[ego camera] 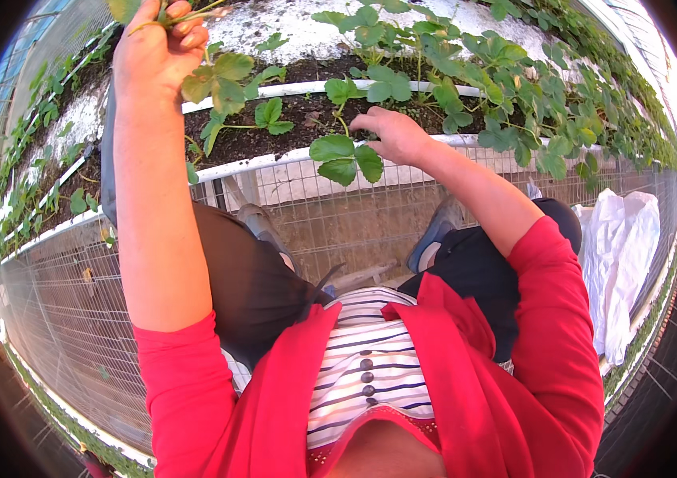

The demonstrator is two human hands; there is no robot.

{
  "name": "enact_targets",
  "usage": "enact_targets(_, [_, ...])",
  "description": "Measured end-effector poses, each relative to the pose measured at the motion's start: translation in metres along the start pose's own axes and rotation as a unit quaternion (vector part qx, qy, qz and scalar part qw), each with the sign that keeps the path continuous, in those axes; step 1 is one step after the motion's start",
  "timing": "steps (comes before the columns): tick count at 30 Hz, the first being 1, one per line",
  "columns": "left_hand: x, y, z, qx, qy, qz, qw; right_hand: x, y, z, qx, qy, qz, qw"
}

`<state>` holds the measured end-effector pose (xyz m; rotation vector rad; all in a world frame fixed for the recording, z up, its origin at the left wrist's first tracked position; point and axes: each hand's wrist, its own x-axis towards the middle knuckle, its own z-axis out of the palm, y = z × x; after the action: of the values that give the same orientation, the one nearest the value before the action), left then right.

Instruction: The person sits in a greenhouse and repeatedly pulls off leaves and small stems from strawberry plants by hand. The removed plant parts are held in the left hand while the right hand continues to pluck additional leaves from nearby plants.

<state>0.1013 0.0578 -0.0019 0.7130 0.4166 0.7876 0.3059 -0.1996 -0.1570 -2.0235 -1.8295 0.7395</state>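
Note:
At the top left, my left hand (162, 54) is closed on a bunch of plucked leaf stems, with a yellowing leaf (123, 8) sticking out past it. Browned strawberry leaves (219, 80) hang just below its fingers. My right hand (392, 134) is at the front trough, its fingers curled at the base of a strawberry plant (338, 156) beside the stem; whether the fingertips touch the stem is unclear. Dark soil (242, 142) fills the trough around a small green leaf cluster (271, 115).
A white trough rim (278, 158) runs above wire mesh (314, 221) in front of my knees. Dense strawberry foliage (523, 101) spreads to the right. A crumpled white plastic bag (619, 263) lies beside my right knee. Another planted bed is at the left.

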Motion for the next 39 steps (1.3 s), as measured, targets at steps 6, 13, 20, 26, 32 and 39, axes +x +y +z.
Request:
enact_targets(6, [-0.003, -0.007, 0.009, -0.005, 0.001, 0.005, 1.0, 0.011, -0.002, 0.009, 0.105, 0.028, -0.069, 0.992])
enact_targets(13, [-0.013, -0.016, 0.024, 0.022, 0.111, 0.044, 0.993, 0.007, -0.037, 0.039, -0.103, 0.059, -0.041, 0.992])
enact_targets(20, [-0.015, -0.016, 0.026, 0.001, 0.095, 0.026, 0.995, 0.041, -0.03, 0.054, -0.18, 0.02, 0.001, 0.983])
enact_targets(26, [-0.018, -0.007, 0.018, -0.008, 0.117, 0.04, 0.992, 0.035, -0.028, 0.083, -0.184, 0.144, -0.065, 0.97])
enact_targets(32, [-0.021, -0.006, 0.022, -0.004, 0.119, 0.042, 0.992, 0.079, -0.077, 0.07, -0.062, 0.276, 0.075, 0.956])
enact_targets(39, [-0.023, 0.007, 0.01, -0.014, 0.116, 0.059, 0.991, 0.077, -0.068, 0.07, 0.037, 0.208, 0.051, 0.976])
